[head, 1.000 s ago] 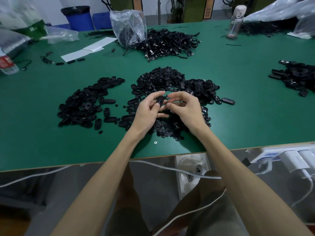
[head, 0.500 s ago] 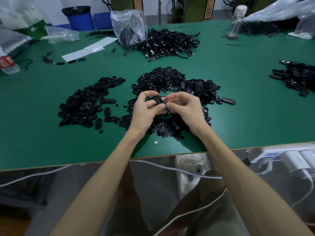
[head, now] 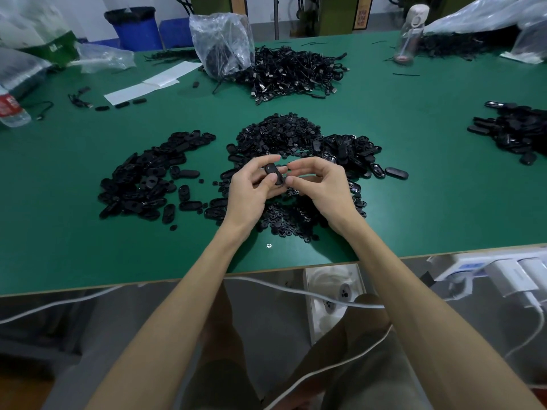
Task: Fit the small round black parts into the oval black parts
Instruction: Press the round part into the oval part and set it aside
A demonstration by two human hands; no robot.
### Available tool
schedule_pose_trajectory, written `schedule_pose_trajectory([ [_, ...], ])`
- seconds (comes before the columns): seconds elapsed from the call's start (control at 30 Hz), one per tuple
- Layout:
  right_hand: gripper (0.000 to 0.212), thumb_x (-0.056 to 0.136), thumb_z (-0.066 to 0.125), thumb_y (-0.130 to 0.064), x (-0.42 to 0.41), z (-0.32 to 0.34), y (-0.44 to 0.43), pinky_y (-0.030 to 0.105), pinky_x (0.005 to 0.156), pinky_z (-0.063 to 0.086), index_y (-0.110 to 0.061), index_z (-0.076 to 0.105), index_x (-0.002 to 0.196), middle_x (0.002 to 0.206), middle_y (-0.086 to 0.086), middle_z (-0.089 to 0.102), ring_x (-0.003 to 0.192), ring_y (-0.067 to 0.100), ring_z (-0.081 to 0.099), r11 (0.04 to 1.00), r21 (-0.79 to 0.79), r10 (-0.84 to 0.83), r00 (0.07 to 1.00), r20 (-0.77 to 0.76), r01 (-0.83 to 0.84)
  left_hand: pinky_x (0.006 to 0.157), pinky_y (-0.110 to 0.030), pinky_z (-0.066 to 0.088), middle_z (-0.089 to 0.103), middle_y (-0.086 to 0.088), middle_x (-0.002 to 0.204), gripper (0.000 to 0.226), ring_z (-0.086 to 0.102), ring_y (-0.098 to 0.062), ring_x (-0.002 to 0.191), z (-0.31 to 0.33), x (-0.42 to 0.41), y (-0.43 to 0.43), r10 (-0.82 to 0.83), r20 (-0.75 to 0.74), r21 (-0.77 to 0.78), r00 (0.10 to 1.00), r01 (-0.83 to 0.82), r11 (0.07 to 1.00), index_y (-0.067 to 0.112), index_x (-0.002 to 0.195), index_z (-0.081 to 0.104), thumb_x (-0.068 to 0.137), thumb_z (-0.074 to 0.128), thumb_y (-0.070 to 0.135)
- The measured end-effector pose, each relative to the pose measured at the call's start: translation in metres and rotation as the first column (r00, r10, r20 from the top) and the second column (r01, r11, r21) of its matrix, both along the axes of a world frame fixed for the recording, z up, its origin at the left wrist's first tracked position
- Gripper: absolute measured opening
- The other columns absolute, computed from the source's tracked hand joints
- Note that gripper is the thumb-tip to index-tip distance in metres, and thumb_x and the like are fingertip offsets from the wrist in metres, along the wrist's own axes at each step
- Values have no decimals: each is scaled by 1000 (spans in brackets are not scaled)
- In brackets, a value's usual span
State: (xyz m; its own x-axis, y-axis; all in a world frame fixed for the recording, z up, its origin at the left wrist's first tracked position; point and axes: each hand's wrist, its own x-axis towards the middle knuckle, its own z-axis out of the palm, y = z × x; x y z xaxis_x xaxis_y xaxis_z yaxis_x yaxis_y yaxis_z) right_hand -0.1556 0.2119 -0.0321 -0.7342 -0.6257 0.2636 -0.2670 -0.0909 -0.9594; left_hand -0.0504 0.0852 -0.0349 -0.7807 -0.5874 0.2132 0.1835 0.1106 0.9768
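My left hand (head: 251, 189) pinches a black oval part (head: 273, 174) above the middle of the green table (head: 88, 247). My right hand (head: 321, 184) is beside it, fingers curled, with the thumb and fingertip touching the oval part's right end. Whether a small round part sits between them is hidden. A heap of small round black parts (head: 279, 133) lies just beyond the hands, and more round parts (head: 288, 221) lie under them. Oval parts are piled at the left (head: 148, 179) and at the right (head: 352, 150).
A pile of black cables (head: 293, 72) with a clear plastic bag (head: 222, 42) is at the back. More black parts (head: 515, 130) lie far right. A water bottle (head: 10, 109) is at the left edge, a clear bottle (head: 410, 37) at the back right. White chargers (head: 509, 273) hang off the front edge.
Both hands have stayed together over the round parts. The oval part has turned in my left fingers, and my right fingers have shifted to its right end.
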Motion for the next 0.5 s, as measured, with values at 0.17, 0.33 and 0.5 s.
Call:
schedule_pose_trajectory([
  [0.17,29,86,81,-3,-1,0,-1,26,81,58,-4,72,113,94,7,78,85,12,73,1000,27,-15,1000,-6,16,85,-39,64,70,-25,110,26,77,-27,100,-2,1,-3,84,-18,34,996,-83,996,1,123,65,100,59,-8],
  [0.33,34,85,80,1,0,0,0,19,78,55,-2,69,117,88,1,77,82,7,73,1000,-10,-17,999,29,18,84,-34,63,66,-26,116,23,78,-27,100,-1,2,-3,97,-58,5,994,-97,995,-2,123,64,101,60,-7],
  [0.5,36,86,81,-4,0,1,1,18,76,54,-5,68,119,87,0,79,81,8,74,1000,-10,-22,999,35,23,82,-32,64,62,-24,112,22,78,-26,93,-3,1,-5,130,-32,-14,991,-131,991,4,118,70,97,67,-3],
])
